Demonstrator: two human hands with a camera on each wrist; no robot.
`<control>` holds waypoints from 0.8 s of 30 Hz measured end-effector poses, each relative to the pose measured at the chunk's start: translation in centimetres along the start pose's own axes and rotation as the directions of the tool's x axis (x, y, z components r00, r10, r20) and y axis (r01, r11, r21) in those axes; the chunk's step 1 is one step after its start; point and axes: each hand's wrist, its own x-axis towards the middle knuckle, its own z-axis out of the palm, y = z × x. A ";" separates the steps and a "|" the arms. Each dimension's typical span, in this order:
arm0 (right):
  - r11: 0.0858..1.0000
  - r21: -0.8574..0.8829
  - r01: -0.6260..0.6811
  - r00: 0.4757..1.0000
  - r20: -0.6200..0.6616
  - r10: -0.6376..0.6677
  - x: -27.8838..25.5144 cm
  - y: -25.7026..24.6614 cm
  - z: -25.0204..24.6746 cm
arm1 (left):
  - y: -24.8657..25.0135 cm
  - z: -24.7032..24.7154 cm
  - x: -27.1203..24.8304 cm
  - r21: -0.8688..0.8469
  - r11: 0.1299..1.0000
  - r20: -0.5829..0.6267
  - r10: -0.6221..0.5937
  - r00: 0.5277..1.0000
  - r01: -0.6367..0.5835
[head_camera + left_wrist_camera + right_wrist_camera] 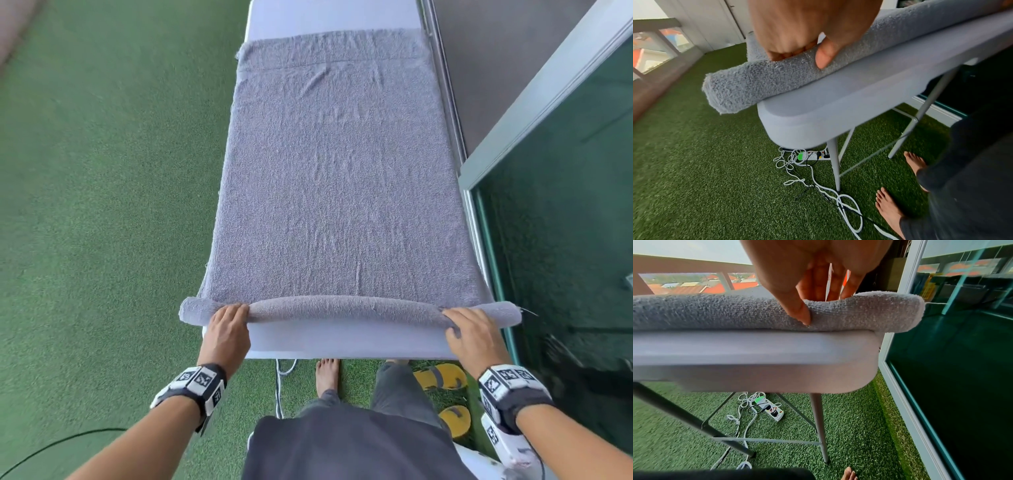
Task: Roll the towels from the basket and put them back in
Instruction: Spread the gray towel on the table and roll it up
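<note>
A grey towel [339,178] lies flat along a white folding table [346,342]. Its near end is rolled into a thin tube [346,308] across the table's front edge, overhanging both sides. My left hand [227,323] grips the tube near its left end, fingers on top and thumb at the front [823,55]. My right hand [471,330] grips the tube near its right end, thumb pressed into the front [801,313]. No basket shows in any view.
Green artificial turf [102,205] covers the floor. A glass wall with a metal frame [561,212] stands close on the right. A power strip and white cables [813,159] lie under the table. Yellow sandals [442,377] and my bare feet sit below.
</note>
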 end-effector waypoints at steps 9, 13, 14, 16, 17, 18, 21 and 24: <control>0.997 0.005 -0.083 0.994 0.071 0.083 1.2 -0.2 -0.7 | -0.9 -0.8 0.9 -0.045 0.999 0.063 0.015 0.998 -0.012; 0.996 -0.028 -0.084 0.996 0.013 0.084 3.1 -1.2 -1.5 | -0.4 -1.8 3.6 0.003 0.997 0.044 -0.073 0.996 0.073; 0.996 -0.050 -0.077 0.997 0.006 0.078 3.3 -1.3 -1.4 | -0.2 -1.8 3.9 0.037 0.997 0.030 -0.068 0.997 0.067; 0.996 -0.068 -0.057 0.998 0.000 0.057 2.8 -1.6 -0.7 | 0.3 -1.8 3.8 0.024 0.999 0.007 -0.031 1.000 0.030; 0.996 -0.070 -0.050 0.999 -0.011 0.049 2.2 -1.6 -0.1 | 0.6 -1.7 3.4 0.011 1.000 -0.006 -0.023 1.000 0.024; 0.996 -0.072 -0.049 0.999 -0.023 0.047 1.5 -1.5 0.3 | 0.8 -1.4 2.8 0.009 0.999 -0.017 -0.042 0.999 0.042; 0.995 -0.090 -0.035 0.999 -0.021 0.033 -0.5 -1.4 1.1 | 0.9 -0.4 0.3 0.051 0.994 -0.047 -0.095 0.994 0.097; 0.995 -0.077 -0.056 0.998 -0.018 0.054 -0.6 -1.3 1.3 | 0.8 0.5 -0.9 0.044 0.994 -0.035 -0.097 0.995 0.099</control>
